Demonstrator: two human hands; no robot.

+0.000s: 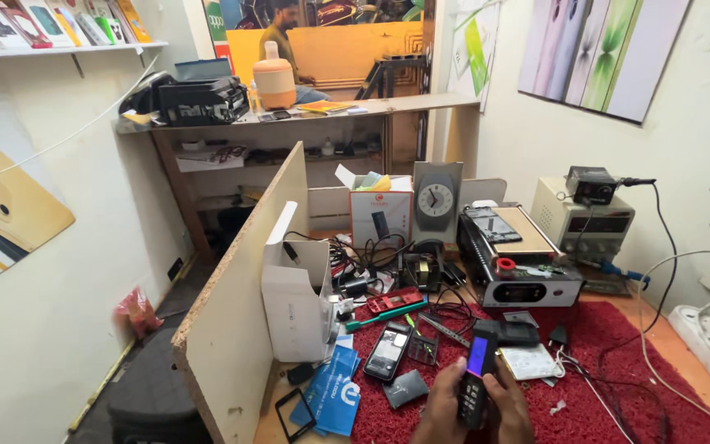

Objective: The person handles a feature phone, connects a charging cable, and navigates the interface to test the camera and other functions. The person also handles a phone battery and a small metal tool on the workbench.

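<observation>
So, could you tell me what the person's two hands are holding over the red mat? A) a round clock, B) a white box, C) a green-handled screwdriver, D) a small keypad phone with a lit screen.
D: both hands, the left hand and the right hand, grip a small dark keypad phone with a glowing bluish screen, held upright above the red mat.
</observation>
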